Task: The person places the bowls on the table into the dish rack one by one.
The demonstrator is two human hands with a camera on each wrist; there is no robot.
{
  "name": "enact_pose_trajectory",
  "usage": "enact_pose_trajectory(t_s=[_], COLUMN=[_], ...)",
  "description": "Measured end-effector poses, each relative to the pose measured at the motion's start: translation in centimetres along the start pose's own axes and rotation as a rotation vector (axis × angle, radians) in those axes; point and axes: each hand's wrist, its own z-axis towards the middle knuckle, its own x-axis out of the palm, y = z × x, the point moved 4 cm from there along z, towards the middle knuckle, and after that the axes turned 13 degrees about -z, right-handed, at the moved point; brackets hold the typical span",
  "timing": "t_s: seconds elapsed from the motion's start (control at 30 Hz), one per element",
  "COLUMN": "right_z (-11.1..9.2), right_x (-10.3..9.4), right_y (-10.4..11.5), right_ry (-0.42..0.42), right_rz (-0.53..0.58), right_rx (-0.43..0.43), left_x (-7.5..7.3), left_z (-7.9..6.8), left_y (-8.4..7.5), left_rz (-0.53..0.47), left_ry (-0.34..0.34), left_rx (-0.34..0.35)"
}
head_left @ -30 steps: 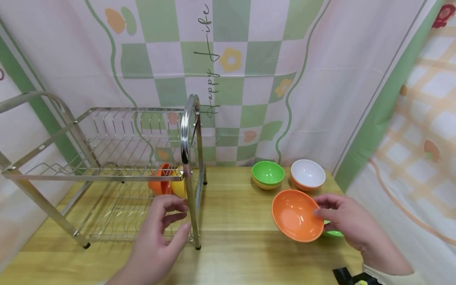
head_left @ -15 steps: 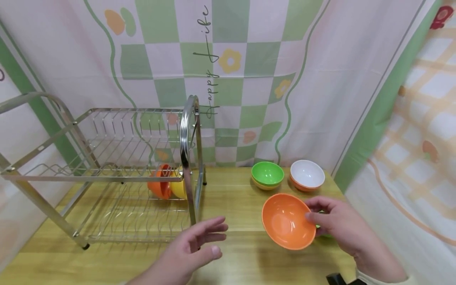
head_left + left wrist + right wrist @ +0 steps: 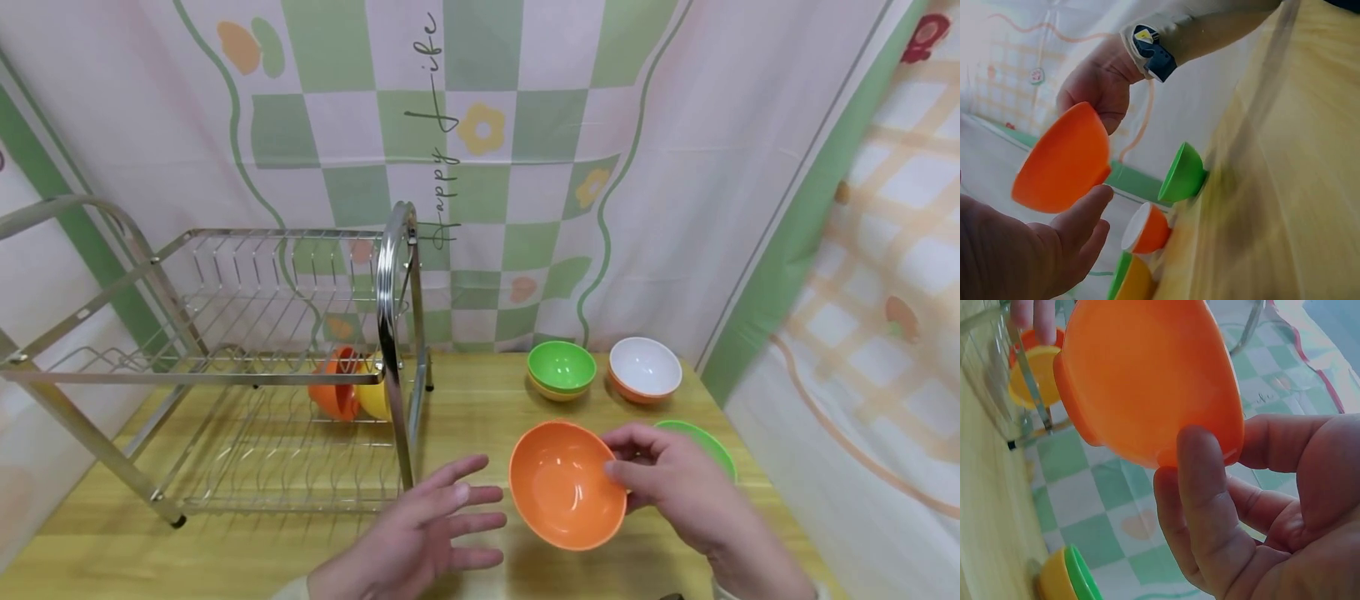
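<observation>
Behind everything hangs a checkered curtain (image 3: pixel 675 267), and below it spreads the wooden table (image 3: pixel 468 417). On that stands the two-tier chrome dish rack (image 3: pixel 386 292), the landmark for what follows.

Compared with half a second ago, the right hand (image 3: pixel 675 479) has come leftward, nearer the rack, bringing the orange bowl (image 3: pixel 567 487) with it. The left hand (image 3: pixel 423 533) has moved a little right, to just off the rack's near right post. The gap between them has narrowed, which seems to leave the bowl within reach of both hands, though only the right bears it.

The right hand pinches the bowl's right rim, thumb inside and fingers outside; the left holds nothing, its fingers spread. The bowl is up off the table, to the right of the rack, tilted with its mouth toward the head camera and just beyond the left fingertips, apart from them.

Farther right of the rack sit a white-lined orange bowl (image 3: pixel 645 371), a lone green bowl (image 3: pixel 708 443), and a small green bowl (image 3: pixel 561 367) nested in a yellow one (image 3: pixel 558 393).
</observation>
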Motion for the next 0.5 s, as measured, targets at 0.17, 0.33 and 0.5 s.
enact_pose_trajectory(t_s=[0.17,0.33,0.5], right_z=[0.0,0.1,0.3], right_x=[1.2,2.0,2.6], right_y=[0.4,0.6,0.8], right_ry=[0.047,0.053,0.063], right_rz=[0.024,0.031,0.03], right_rx=[-0.007,-0.019,-0.012], left_x=[-0.3,-0.4,-0.3], left_z=[0.8,1.1,1.2], left_y=[0.5,0.7,0.7], left_rz=[-0.06,-0.075,-0.071], left_ry=[-0.033,-0.095,-0.108], left_rx=[-0.014,-0.018,0.0])
